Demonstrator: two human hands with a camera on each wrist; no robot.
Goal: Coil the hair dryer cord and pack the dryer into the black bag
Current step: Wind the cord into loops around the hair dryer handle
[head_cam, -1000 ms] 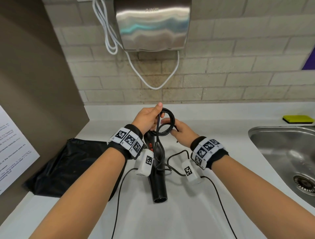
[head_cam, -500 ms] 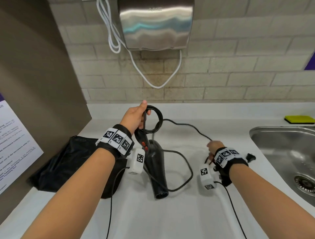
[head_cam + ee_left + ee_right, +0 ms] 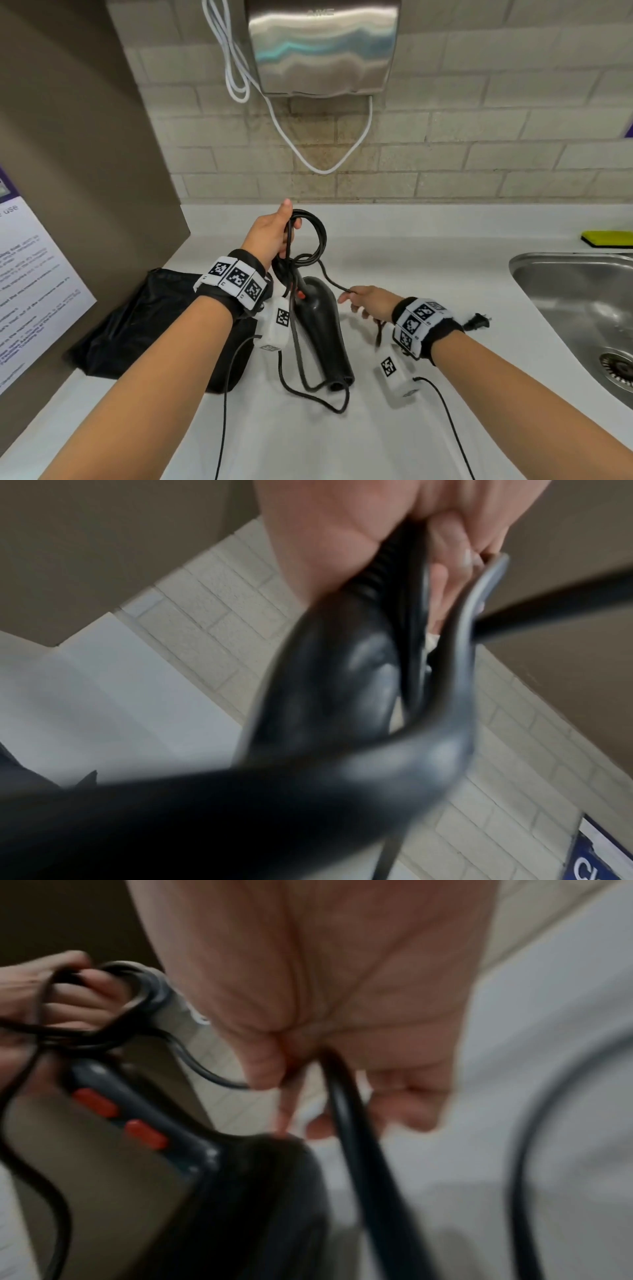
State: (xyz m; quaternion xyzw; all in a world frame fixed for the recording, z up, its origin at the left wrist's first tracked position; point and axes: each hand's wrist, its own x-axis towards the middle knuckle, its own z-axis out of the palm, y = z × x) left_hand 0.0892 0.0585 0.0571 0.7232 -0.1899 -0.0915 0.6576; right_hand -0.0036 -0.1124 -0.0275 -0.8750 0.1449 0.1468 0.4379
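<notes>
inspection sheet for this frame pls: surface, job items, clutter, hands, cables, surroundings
Surface: white counter, dry as far as visible.
Job's things: hair dryer lies nozzle toward the camera; its cord is partly coiled, the plug loose on the counter; black bag lies at left, dryer not in it.
Clutter: yellow sponge by the sink.
Hands: left hand grips the coil and the dryer handle; right hand pinches the free cord.
Cables: thin black leads run from the wrist cameras; white cable loops under the wall dryer.
Surroundings: steel wall hand dryer, brick-tile wall, printed notice at left.
</notes>
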